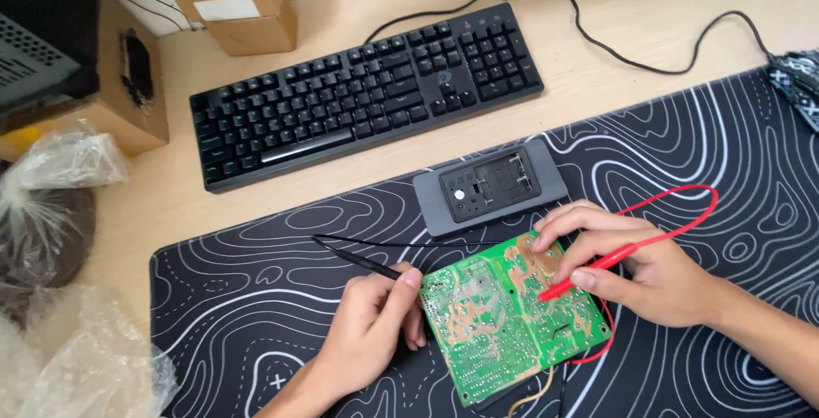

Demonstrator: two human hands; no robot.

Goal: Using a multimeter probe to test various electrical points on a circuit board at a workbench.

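with the right hand (648, 277) pinching the red probe (597, 266) and the left hand (375, 328) pinching the black probe (363, 260), tips should sit steady on the green circuit board (503, 324).

My left hand (368, 326) and right hand (636, 271) are bare: no gloves, rings or watch. Both forearms show uncovered, with no sleeve in view.

Circuit board (512, 324) on mat (256, 298) — meter (490, 186) behind (keyboard (367, 89) beyond).

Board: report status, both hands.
Left hand holds black probe at board edge. Right hand presses red probe on board. Meter behind, clear.
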